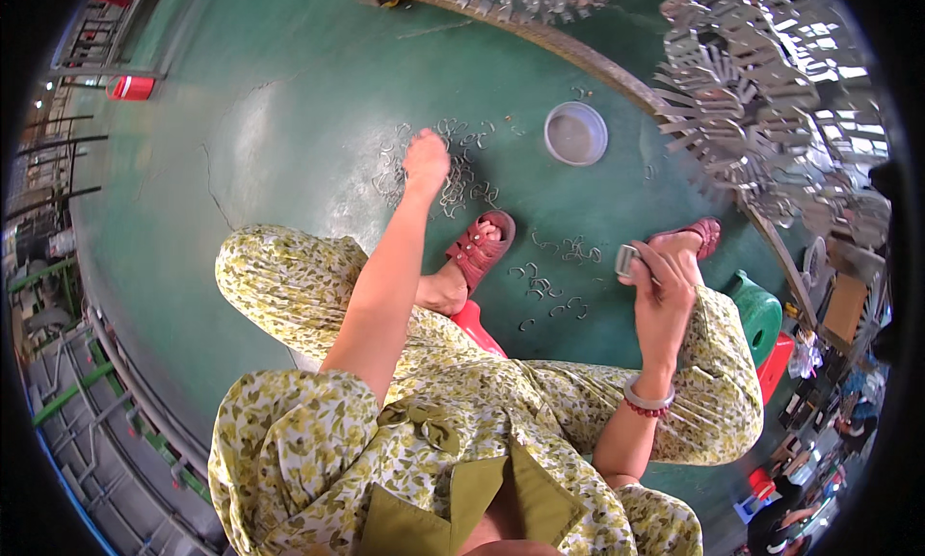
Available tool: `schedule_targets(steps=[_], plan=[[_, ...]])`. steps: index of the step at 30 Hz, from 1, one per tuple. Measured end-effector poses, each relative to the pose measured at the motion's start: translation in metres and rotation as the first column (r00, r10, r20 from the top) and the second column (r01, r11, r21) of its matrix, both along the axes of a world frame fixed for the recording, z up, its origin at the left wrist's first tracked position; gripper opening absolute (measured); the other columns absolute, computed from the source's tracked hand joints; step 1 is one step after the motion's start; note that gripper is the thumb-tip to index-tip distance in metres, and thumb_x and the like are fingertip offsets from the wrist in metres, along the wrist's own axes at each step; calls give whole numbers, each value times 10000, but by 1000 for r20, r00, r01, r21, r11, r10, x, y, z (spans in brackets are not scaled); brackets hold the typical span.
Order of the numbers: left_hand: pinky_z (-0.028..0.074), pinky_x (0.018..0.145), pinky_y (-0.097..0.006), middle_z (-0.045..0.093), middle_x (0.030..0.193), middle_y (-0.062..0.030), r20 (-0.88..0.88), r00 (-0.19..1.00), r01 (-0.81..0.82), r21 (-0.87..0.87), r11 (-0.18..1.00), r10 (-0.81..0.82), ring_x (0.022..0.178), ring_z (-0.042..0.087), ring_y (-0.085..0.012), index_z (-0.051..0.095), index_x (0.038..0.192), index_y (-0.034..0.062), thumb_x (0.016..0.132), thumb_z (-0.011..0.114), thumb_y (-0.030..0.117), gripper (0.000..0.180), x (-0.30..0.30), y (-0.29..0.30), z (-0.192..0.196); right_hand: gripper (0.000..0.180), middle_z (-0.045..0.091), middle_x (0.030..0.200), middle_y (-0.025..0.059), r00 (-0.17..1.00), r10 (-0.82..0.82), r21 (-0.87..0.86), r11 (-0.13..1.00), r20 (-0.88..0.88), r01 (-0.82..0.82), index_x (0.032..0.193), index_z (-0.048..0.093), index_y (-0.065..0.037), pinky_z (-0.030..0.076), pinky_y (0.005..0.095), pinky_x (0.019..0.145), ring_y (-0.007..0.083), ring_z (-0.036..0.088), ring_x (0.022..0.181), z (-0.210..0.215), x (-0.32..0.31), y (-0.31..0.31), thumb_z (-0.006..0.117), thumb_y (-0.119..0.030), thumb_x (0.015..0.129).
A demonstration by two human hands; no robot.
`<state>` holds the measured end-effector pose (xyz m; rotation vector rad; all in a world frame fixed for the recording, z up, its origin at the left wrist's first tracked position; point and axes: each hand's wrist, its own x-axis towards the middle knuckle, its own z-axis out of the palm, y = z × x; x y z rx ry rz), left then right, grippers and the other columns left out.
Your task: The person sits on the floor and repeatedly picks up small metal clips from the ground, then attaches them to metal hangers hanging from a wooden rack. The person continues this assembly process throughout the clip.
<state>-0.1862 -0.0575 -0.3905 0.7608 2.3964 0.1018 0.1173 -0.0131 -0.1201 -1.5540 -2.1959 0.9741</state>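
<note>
My left hand (427, 159) reaches down over a loose pile of curved metal hooks (453, 185) on the floor. Its fingers are closed; whatever lies between them is hidden. On the other side, my right hand (665, 278) is raised near my right knee. Between its thumb and fingers it grips a small bundle of curved metal pieces (626, 261), shiny and lined up side by side. More hooks (538, 282) lie scattered on the green floor between my feet.
A whitish plastic tub (576, 134) stands on the floor ahead. Beyond it, a long beam (578, 50) borders heaps of bent metal strips (761, 93). A green plastic stool (756, 317) is beside my right leg. Metal racks (92, 416) line the left.
</note>
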Motion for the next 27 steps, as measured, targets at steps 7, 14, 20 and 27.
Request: schedule_targets(steps=[7, 14, 20, 27], plan=[[582, 684, -331, 660, 833, -154, 680, 733, -372, 409, 833, -6, 736, 683, -230, 600, 1028, -107, 900, 560, 31, 192, 8, 32, 86, 260, 681, 954, 108, 889, -236, -322, 940, -391, 108, 1137, 610, 84, 578, 264, 692, 155, 665, 813, -33, -6, 2, 589, 19, 886], [533, 775, -315, 645, 961, -70, 721, 357, -361, 693, 624, -594, 904, 631, -180, 658, 973, -5, 869, 679, 126, 168, 115, 39, 276, 279, 690, 956, 123, 593, -356, -333, 931, -723, 153, 1129, 611, 76, 574, 259, 659, 147, 668, 789, 8, -5, 11, 634, 9, 859], [469, 786, -287, 613, 1073, -66, 260, 693, 8, 930, 368, -672, 909, 586, -147, 665, 964, 23, 881, 653, 120, 128, 157, 29, 327, 257, 689, 930, 100, 554, -196, -96, 974, -809, 204, 1112, 614, 82, 560, 226, 630, 103, 650, 769, 57, 10, -9, 621, 37, 860], [475, 748, -254, 635, 860, -11, 441, 571, -199, 893, 405, -692, 851, 593, -90, 585, 985, 14, 921, 588, 84, 95, 197, 31, 333, 286, 685, 826, 80, 628, -132, 41, 967, -767, 253, 1135, 643, 28, 502, 208, 573, 84, 623, 655, 67, 43, -9, 642, 32, 849]])
